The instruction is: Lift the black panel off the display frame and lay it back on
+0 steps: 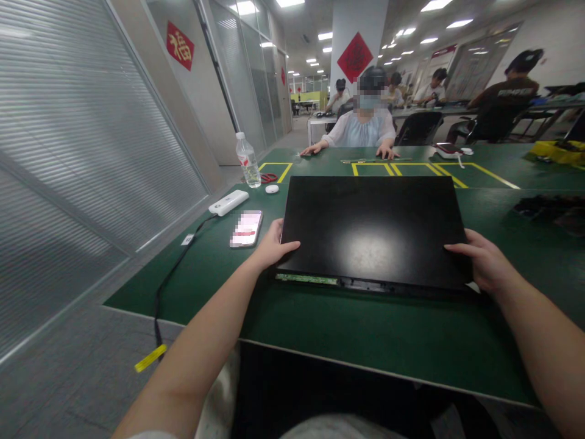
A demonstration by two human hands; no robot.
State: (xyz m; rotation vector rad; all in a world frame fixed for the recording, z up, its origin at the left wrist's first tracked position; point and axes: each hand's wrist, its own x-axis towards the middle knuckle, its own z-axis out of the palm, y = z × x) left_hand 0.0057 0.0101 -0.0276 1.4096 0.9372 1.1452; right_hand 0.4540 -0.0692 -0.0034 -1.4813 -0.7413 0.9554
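Note:
A black flat display panel (365, 225) is held above the green table, tilted toward me, with light glaring off its lower middle. My left hand (275, 245) grips its left edge, thumb on the face and fingers behind. At the opposite edge my right hand (487, 259) holds it the same way, its fingers mostly hidden behind the panel. A green circuit board strip (307, 279) shows along the lower left edge of the panel. Whether the panel's far side touches the table cannot be seen.
On the green table (183, 299) at left lie a phone (247, 228), a white power bank (228, 202) with a black cable, a white case (272, 189), red scissors (269, 178) and a water bottle (248, 160). A person (361, 125) sits opposite. Dark items (553, 210) lie at right.

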